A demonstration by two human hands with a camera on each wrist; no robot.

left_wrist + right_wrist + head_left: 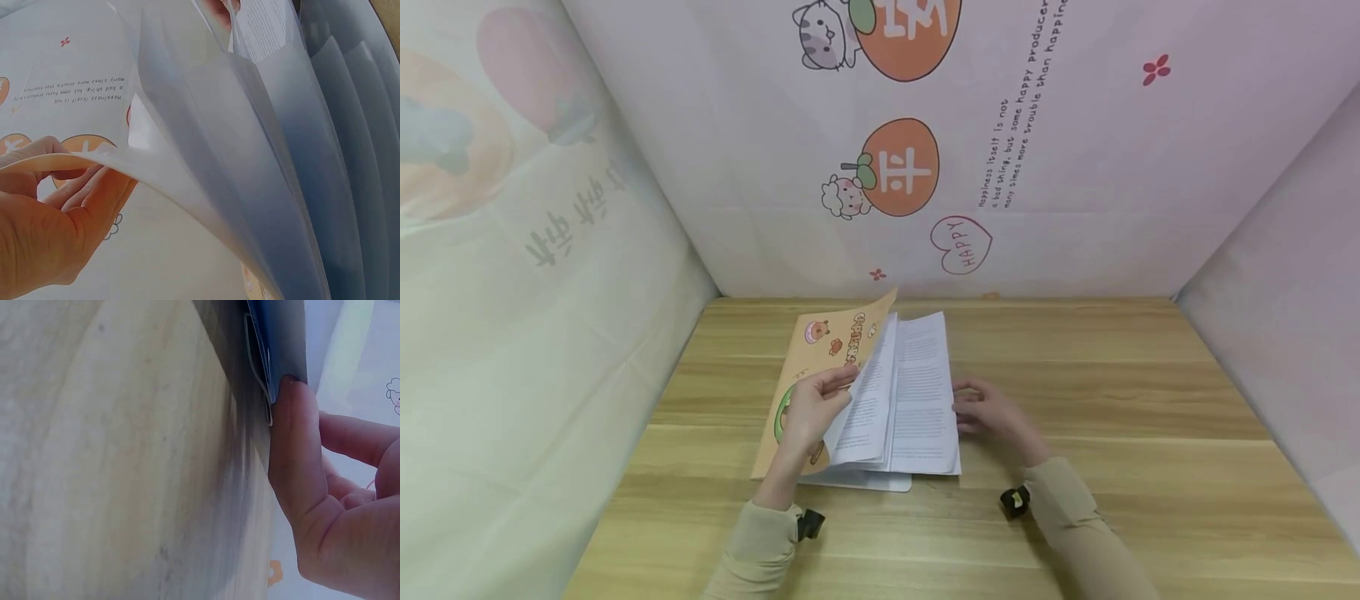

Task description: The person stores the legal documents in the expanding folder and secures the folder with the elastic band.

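Note:
An orange-covered folder (816, 329) with cartoon animals lies on the table, its front cover lifted at a slant and bowed. My left hand (816, 404) grips the cover's free edge, which passes between thumb and fingers in the left wrist view. Beneath it, clear plastic sleeves (340, 162) fan out one behind another. White printed sheets (922, 396) show on the right side of the folder. Beside their right edge is my right hand (992, 412). One fingertip (292, 390) touches the sheets' edge in the right wrist view, while another finger stands apart from it.
The wooden table (1097, 375) extends on both sides of the folder. Behind it rises a white cloth wall (1075, 242) printed with cartoons and lettering, with more cloth at left and right. A small black camera (1015, 502) is strapped at each wrist.

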